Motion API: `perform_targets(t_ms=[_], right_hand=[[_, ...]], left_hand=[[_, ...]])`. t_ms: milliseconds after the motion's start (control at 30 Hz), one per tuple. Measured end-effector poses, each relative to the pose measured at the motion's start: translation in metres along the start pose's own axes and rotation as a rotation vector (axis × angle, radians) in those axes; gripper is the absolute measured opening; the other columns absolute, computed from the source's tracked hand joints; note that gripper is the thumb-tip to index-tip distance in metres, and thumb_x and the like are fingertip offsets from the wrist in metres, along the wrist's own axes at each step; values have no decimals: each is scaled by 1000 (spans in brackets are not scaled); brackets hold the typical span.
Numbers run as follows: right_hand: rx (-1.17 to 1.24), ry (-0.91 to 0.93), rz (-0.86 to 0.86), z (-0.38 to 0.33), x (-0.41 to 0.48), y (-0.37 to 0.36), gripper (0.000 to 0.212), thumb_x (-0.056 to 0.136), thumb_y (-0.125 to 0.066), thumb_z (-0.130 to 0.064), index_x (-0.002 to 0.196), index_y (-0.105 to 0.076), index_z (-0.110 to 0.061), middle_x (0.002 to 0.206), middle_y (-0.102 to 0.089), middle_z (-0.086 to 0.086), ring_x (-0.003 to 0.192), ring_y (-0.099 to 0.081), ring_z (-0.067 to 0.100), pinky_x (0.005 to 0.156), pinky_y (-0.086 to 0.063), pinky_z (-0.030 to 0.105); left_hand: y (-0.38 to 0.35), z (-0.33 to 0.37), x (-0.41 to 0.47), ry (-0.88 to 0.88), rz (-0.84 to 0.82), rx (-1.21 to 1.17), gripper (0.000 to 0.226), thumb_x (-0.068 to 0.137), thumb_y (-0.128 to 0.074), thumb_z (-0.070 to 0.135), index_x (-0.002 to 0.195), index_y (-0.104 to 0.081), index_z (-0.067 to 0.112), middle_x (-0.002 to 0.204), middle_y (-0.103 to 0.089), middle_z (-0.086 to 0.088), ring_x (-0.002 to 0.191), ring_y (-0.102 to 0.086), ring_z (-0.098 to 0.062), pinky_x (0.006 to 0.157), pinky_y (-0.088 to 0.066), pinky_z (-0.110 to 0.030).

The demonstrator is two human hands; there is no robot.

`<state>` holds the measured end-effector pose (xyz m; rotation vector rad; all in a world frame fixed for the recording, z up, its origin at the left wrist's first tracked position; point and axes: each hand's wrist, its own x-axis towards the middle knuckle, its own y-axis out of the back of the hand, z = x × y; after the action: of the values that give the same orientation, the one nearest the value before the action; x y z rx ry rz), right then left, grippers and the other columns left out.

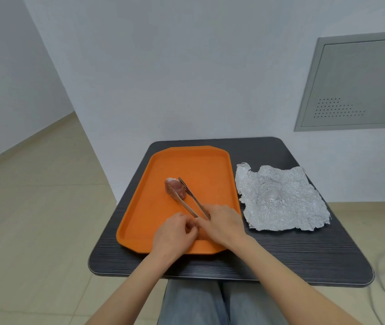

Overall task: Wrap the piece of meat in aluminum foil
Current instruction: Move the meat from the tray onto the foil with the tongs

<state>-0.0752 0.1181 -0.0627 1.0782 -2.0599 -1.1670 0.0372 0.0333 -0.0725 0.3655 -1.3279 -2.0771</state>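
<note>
Right hand (222,225): closed over the handle end of the metal tongs (190,199), at the near part of the orange tray (210,160).
Left hand (175,233): fingers curled, touching the right hand at the tongs' handle; whether it grips the tongs itself, cannot tell.
Tongs: two arms run from the hands toward the tray's middle; tips sit on either side of the meat, appear in contact.
Piece of meat (174,188): raw, pink, pale fat at the far end; rests on the tray floor, about mid-tray.
Handling (judgement): small, light, soft, likely slick; grip across the thick middle, moderate squeeze, or it may slide out.
Aluminium foil (280,198): crumpled sheet lying open on the dark table (292,254), just right of the tray, a hollow near its centre.
Foil handling (judgement): thin, tears easily, holds a crease.
Edges: the tray's raised right rim lies between meat and foil; lift needed to cross.
Open room: bare table near side of the tray and foil; foil's right corner is near the table edge.
</note>
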Motion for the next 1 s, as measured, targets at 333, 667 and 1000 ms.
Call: perform_targets(t_ms=[333, 667, 1000], right_hand=[[62, -33, 40, 6, -5, 8, 30, 86, -51, -47, 102, -66, -28, 98, -72, 4, 96, -64, 28, 79, -51, 39], [174, -149, 187, 40, -15, 44, 22, 85, -54, -41, 97, -68, -30, 79, -66, -4, 81, -63, 21, 63, -44, 32], [135, -291, 289, 89, -44, 73, 10, 85, -53, -41, 79, -53, -33, 62, -50, -10, 70, -53, 17, 51, -30, 26]], left_hand=[[-1, 11, 7, -11, 35, 15, 15, 86, -51, 35, 81, -60, 24, 88, -61, 6, 83, -59, -14, 66, -48, -32], [-24, 54, 23, -198, 51, 85, 31, 87, -50, 28, 116, -54, 21, 120, -54, 1, 112, -52, -21, 86, -43, -34], [-53, 105, 50, -412, -120, 150, 46, 92, -44, 22, 137, -42, 15, 146, -43, 0, 133, -40, -20, 105, -34, -35]])
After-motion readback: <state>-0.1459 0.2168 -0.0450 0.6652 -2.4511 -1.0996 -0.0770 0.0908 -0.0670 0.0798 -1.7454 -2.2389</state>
